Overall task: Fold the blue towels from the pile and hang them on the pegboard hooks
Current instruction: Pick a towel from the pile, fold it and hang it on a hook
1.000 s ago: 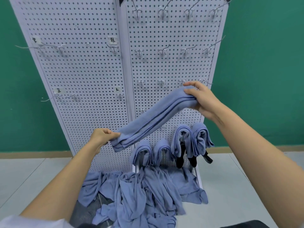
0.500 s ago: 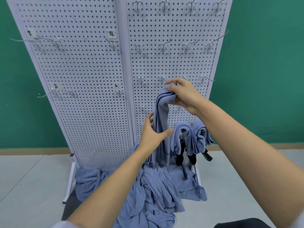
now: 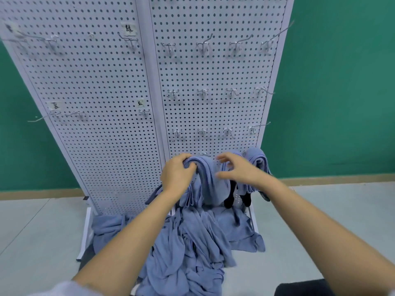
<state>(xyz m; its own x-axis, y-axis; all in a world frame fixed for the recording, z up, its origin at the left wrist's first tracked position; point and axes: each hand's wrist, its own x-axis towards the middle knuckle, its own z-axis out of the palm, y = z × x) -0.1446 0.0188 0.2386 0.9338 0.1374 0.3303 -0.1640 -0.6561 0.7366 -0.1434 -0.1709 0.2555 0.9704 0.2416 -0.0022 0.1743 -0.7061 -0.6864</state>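
Folded blue towel (image 3: 210, 184): draped at the pegboard's (image 3: 213, 82) bottom hook row, beside hung towels (image 3: 256, 161), apparently so both halves hang even.
Left hand (image 3: 177, 174): fingers (image 3: 184, 158) curled round its top fold, likely steadying it.
Right hand (image 3: 237, 169): fingers (image 3: 226, 157) spread, blurred, holding nothing.
Pile (image 3: 192, 242): on the floor below.

Plain green wall (image 3: 342, 82) right across the back, matte, same shade on the left side as on the right. Tan skirting strip (image 3: 342, 180) along its foot, out to both edges of the view. Below that, pale grey floor (image 3: 36, 265), smooth, with thin seam lines (image 3: 23, 229) slanting through the left part. Soft, even light, a faint sheen on the floor. Down in the bottom right corner, something dark (image 3: 299, 288), cut off by the edge, too little of it to identify.
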